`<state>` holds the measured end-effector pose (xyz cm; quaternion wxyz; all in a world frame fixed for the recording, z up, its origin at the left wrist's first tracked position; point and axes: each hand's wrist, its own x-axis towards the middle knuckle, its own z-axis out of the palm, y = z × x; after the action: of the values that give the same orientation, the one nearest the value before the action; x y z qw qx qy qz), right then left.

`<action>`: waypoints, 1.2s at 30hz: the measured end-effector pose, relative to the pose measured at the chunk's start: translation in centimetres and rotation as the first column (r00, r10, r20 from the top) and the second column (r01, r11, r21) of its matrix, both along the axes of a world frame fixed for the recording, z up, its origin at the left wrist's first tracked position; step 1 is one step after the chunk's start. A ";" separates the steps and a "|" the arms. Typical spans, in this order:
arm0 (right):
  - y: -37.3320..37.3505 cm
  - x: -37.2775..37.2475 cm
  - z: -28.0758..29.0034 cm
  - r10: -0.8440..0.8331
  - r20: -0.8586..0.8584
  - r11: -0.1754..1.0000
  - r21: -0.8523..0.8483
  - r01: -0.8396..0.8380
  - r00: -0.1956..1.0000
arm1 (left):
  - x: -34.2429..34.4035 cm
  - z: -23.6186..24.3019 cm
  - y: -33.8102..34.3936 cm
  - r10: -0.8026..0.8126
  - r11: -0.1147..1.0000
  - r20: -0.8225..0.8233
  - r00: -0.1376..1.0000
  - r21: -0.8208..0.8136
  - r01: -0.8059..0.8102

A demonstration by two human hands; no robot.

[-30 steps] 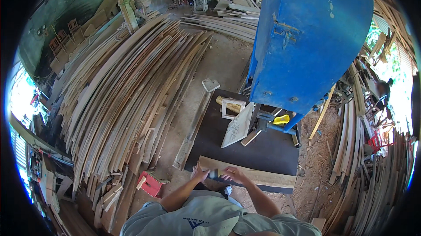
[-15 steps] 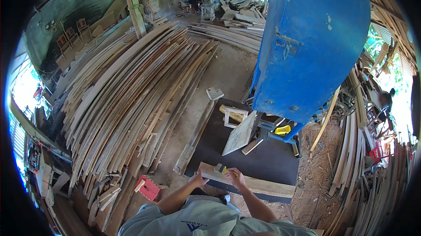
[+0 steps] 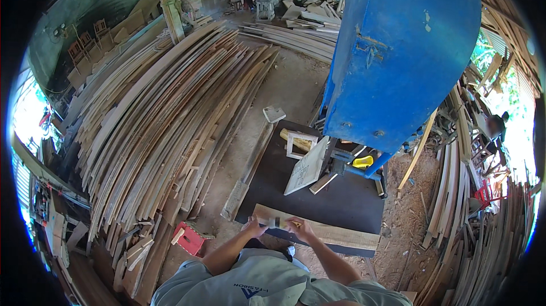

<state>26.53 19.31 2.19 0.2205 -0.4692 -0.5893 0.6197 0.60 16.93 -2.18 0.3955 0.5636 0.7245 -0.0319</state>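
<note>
Yellow-handled flat-headed tool (image 3: 277, 222) moved nearer left hand (image 3: 254, 228); right hand (image 3: 302, 230) clamped on it, tip blurred. Can't tell left hand's grip.

Your right hand (image 3: 301, 228) wraps the yellow handle of a small tool (image 3: 277, 222) and covers much of it; the tool's dark head is too small and blurred for you to tell its kind. Your left hand (image 3: 253, 228) hides the near left corner of the board (image 3: 341, 235), and its fingers blur together, so whether they touch the tool is unclear. The upper edge cuts off the blue housing (image 3: 409, 50), which blocks part of the dark tabletop (image 3: 347, 205). Marks on the pale panel (image 3: 307, 168) are too small to read. Your shirt (image 3: 273, 283) runs out of the lower edge.
</note>
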 end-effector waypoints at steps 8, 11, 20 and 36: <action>-0.6 -0.6 -0.1 -0.080 -0.076 0.996 -0.043 0.077 0.994 | 0.3 1.5 -0.1 0.047 0.999 -0.010 0.999 -0.006 -0.048; -1.0 2.1 1.0 -0.170 -0.042 0.985 -0.039 0.169 0.984 | 0.8 2.1 0.5 0.058 0.998 -0.028 0.998 0.019 -0.057; -3.3 12.1 1.0 -0.566 0.059 0.822 0.122 0.556 0.823 | 0.7 1.4 -0.3 0.059 0.993 -0.037 0.998 0.101 -0.055; -1.7 -5.4 0.7 -0.109 0.069 0.953 0.292 0.085 0.992 | 0.4 3.2 0.5 0.057 0.997 0.004 0.998 0.059 -0.057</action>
<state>21.15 17.66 2.92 0.2918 -0.4859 -0.6584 0.4952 0.97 17.47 1.03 0.3803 0.5541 0.7405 0.0014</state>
